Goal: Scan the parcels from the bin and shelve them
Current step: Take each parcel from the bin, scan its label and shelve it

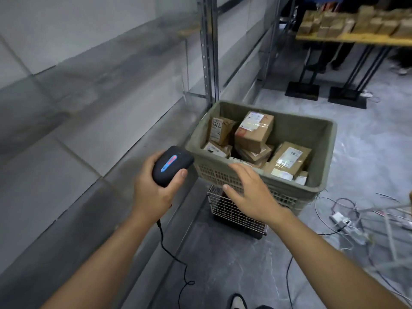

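I see a grey concrete floor [223, 264] with a bare metal shelf [89, 121] running along my left. The parcels [254, 132] lie jumbled in the bin [321, 157], which sits on a wire cart [231, 212] just beside the shelf upright. My right hand [249, 192] is the nearer one: it hovers over the bin's near rim, fingers spread and holding nothing, with the parcels ahead of it and slightly right. The closest, a flat labelled box [289, 159], lies with its long axis running away from me. My left hand [153, 186] grips the black scanner [171, 166], its cord trailing to the floor. Loose cables [343, 219] lie to the right. I judge only the bin's rim stands between hand and parcels.
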